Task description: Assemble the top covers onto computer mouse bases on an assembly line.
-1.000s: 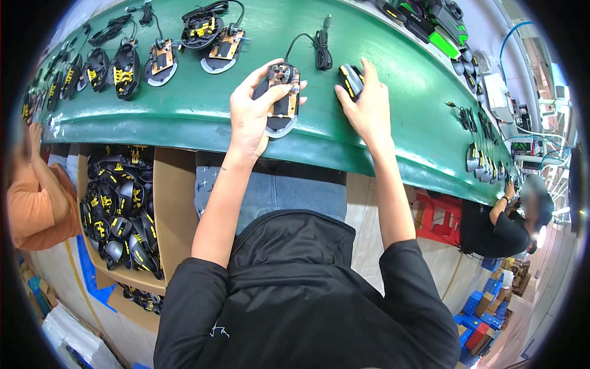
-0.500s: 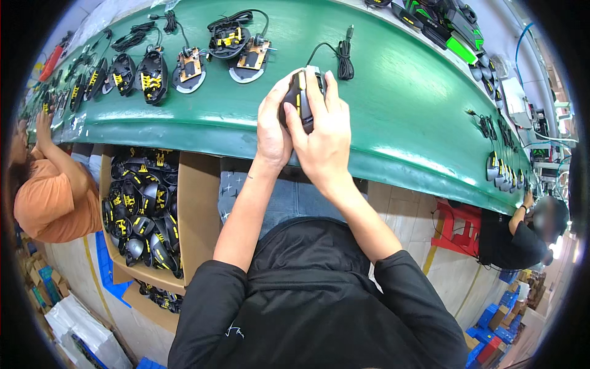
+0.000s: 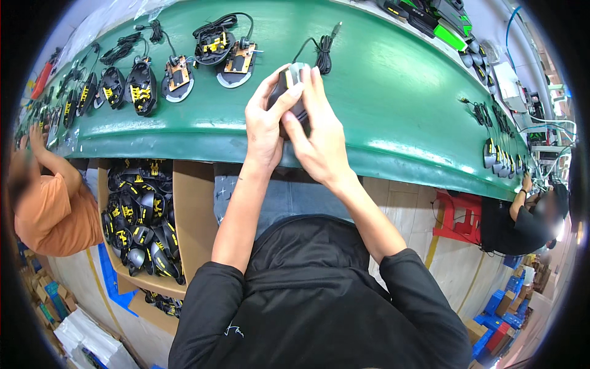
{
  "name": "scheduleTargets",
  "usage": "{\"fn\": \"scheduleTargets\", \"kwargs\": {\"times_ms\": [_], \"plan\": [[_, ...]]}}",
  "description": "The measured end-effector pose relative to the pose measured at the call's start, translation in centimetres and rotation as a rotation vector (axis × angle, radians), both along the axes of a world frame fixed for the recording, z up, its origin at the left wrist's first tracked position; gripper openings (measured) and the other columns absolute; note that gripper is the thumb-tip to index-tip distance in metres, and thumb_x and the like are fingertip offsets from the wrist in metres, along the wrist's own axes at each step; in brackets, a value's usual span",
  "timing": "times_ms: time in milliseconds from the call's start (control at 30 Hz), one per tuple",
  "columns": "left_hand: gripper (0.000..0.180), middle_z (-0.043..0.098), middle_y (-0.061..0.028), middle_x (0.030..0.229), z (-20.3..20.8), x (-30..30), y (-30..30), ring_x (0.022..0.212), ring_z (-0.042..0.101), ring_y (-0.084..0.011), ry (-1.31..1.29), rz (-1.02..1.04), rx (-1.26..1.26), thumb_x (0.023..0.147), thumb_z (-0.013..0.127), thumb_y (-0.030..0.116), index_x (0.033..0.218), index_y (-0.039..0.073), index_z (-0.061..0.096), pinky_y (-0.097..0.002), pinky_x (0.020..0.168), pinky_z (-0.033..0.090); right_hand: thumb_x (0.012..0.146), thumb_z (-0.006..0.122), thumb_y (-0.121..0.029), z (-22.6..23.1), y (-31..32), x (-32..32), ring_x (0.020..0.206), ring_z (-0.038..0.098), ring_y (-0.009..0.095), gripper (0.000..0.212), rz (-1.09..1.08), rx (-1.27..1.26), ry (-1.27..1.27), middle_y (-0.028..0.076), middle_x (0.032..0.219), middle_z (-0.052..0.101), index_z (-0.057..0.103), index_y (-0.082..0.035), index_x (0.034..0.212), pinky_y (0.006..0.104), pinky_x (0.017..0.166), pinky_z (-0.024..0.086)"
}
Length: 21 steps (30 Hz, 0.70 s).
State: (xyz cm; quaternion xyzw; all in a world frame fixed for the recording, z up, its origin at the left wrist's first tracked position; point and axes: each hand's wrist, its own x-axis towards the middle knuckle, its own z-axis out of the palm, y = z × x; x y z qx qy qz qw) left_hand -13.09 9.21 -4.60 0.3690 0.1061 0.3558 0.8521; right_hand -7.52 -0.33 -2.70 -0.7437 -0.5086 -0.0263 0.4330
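Both my hands are closed around one black computer mouse just above the green belt. My left hand grips its left side from below. My right hand lies over its top and right side, fingers pressed on the shell. The mouse's black cable runs up the belt in a coiled bundle with a plug at its end. Most of the mouse is hidden by my fingers.
Open mouse bases with yellow circuit boards and several black shells line the belt to the left. A cardboard box of black and yellow mouse shells stands below. One person in orange works at left, another in black at right.
One second ago my hands were apart, the left on the mouse base and the right on a separate top shell. They have since come together over one mouse.
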Motion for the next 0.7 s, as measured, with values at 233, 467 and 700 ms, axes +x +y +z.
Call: {"fn": "scheduleTargets", "kwargs": {"times_ms": [233,467,700], "plan": [[0.046,0.063,-0.0094,0.115,0.4,-1.1,-0.9,0.105,0.059,-0.0139,-0.022,-0.026,0.200,0.085,0.070,0.013,0.127,-0.002,0.056,-0.0285,0.091,0.048,0.064,0.089,-0.007,0.7,-3.0,1.2,0.104,0.062,0.018,0.065,0.110,0.224,0.884,0.011,0.110,0.067,0.058,0.006,0.120,0.0297,0.095,0.048],[0.029,0.067,-0.0090,0.104,0.7,-1.6,-0.9,0.097,0.062,-0.0144,0.071,0.023,0.441,0.084,0.074,0.004,0.110,-0.004,0.065,-0.0283,0.091,0.048,0.065,0.088,-0.016,0.9,-4.4,3.4,0.103,0.063,0.018,0.064,0.055,0.157,0.259,0.009,0.113,0.068,0.061,-0.002,0.121,0.0313,0.096,0.047],[0.026,0.068,-0.0087,0.101,0.7,-1.3,-1.2,0.095,0.063,-0.0155,0.078,0.026,0.621,0.082,0.075,0.004,0.105,-0.002,0.067,-0.0280,0.089,0.047,0.075,0.078,-0.004,2.7,-5.7,3.6,0.086,0.068,0.014,0.025,0.022,0.232,0.420,0.008,0.095,0.074,0.074,-0.001,0.100,0.0268,0.080,0.053]]}}
